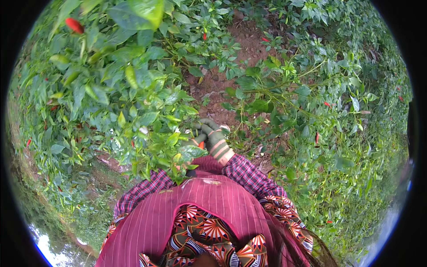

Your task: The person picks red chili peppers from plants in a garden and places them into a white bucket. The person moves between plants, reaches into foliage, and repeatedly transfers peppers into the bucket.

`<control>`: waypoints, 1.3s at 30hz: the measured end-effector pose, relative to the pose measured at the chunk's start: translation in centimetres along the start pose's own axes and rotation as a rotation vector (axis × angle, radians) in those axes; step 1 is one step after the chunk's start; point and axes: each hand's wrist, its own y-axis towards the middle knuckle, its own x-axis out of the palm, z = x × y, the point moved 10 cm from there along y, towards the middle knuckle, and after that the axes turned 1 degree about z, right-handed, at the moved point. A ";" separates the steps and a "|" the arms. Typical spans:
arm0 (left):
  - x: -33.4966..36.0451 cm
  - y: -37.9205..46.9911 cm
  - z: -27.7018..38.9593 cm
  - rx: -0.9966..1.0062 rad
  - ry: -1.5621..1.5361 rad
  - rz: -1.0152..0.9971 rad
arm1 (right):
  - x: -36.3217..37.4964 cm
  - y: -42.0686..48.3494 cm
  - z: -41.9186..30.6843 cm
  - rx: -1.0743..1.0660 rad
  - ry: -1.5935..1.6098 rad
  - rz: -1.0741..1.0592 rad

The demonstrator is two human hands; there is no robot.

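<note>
My right hand [215, 140], in a green glove with pale stripes, reaches into a chili pepper plant [160, 133] just in front of my body. Its fingers are curled and meet my left hand [195, 141], which wears a similar glove. Leaves cover much of the left hand and its wrist. An orange-red chili pepper [201, 145] shows between the two hands; which hand has hold of it, if either, cannot be made out. Below the hands hangs my maroon striped apron [206, 187].
Dense pepper plants crowd both sides. A red pepper [74, 25] and green peppers [131, 76] hang at the upper left; another red pepper [317, 138] is on the right. Branches [283, 96] lean over the strip of reddish soil [217, 86] between the plants.
</note>
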 end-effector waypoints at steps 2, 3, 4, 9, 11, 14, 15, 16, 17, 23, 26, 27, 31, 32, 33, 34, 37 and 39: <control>-0.7 -0.7 -0.3 -0.017 -0.042 0.029 | 0.9 0.9 1.2 -0.012 -0.007 -0.028; -1.2 -0.9 -0.4 -0.026 -0.066 0.042 | 1.3 1.3 1.5 -0.021 -0.042 -0.045; -1.6 -0.9 -0.5 -0.033 -0.079 0.057 | 1.2 1.6 1.6 -0.034 -0.151 -0.046; -4.2 -2.0 -0.9 -0.029 -0.139 0.092 | -0.1 4.3 0.2 -0.305 -0.691 -0.045; -4.5 -2.3 -1.5 -0.022 -0.167 0.101 | 0.1 7.2 -8.7 -0.578 -0.683 0.088; -5.0 -2.4 -2.2 -0.027 -0.165 0.106 | -3.3 12.1 -26.2 -0.915 -0.574 0.378; -5.3 -2.2 -2.3 -0.037 -0.156 0.106 | -7.4 15.7 -29.5 -0.887 -0.264 0.475; -5.2 -2.1 -2.8 -0.057 -0.150 0.095 | -12.0 21.9 -30.9 -0.523 0.183 0.234; -5.8 -1.8 -3.2 -0.059 -0.161 0.107 | -14.2 21.7 -33.2 -0.691 0.104 0.638; -7.3 0.2 -5.3 -0.104 -0.172 0.101 | -19.7 26.3 -35.5 -0.492 0.056 0.783; -7.4 1.7 -5.4 -0.122 -0.160 0.082 | -21.4 27.6 -37.3 -0.498 0.065 0.763; -7.5 1.9 -5.4 -0.114 -0.169 0.092 | -19.8 27.4 -36.7 -0.515 0.057 0.733; -6.8 3.6 -4.6 -0.126 -0.162 0.080 | -20.0 27.4 -38.8 -0.596 0.035 0.549; -6.7 4.2 -4.2 -0.134 -0.158 0.077 | -21.3 27.9 -39.2 -0.614 0.145 0.522; -6.7 4.5 -4.3 -0.138 -0.165 0.062 | -21.3 28.6 -38.7 -0.602 0.256 0.501; -6.7 5.0 -4.2 -0.137 -0.167 0.055 | -21.4 28.8 -38.6 -0.623 0.342 0.489; -5.6 6.7 -3.8 -0.141 -0.104 -0.208 | -21.9 28.7 -40.0 -0.690 0.503 0.446; -5.1 6.8 -3.9 -0.200 -0.091 -0.203 | -20.9 28.7 -37.8 -0.679 0.573 0.392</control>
